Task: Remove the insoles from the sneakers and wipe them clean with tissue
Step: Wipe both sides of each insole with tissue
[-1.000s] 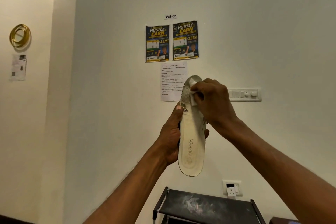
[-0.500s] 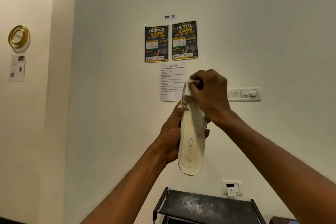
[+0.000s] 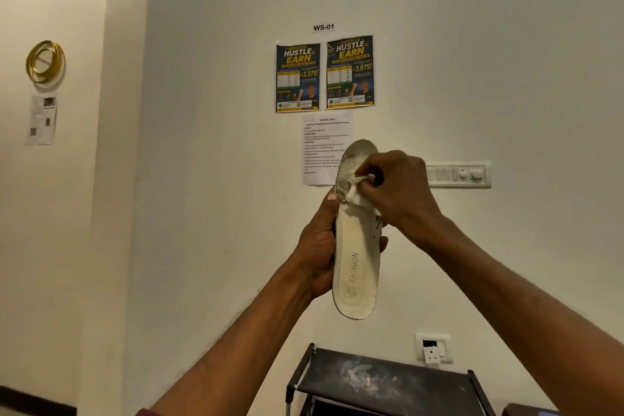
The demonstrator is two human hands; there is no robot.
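While the insole (image 3: 356, 267) is held upright in mid-air, heel end down and toe end up, the left hand (image 3: 317, 246) grips it round the middle. The palm wraps the left edge, the thumb lies up that edge, and fingertips show at the right edge. The right hand (image 3: 398, 192) pinches a small wad of white tissue (image 3: 358, 192) between curled fingers and presses it on the upper, forefoot part, where the surface looks grey and worn.

Probable faults from this position:
- The toe end stands unsupported above the left grip. Firm wiping pressure there may bend or fold it away from the tissue.
- The worn surface looks rough. Dragging across it may tear or shed the thin tissue.
- A loosened left grip may let the insole slide downward toward the rack.

Relative to the grips, the printed heel half hangs below the left hand, and the soiled forefoot lies above it, just left of the right hand's fingers.

Farther off and below stands a dark rack (image 3: 388, 378) with pale smears on its top shelf. No sneaker is in view. On the far wall are a socket (image 3: 434, 348), a switch panel (image 3: 459, 175), a printed sheet (image 3: 320, 149) and two posters (image 3: 299, 78).
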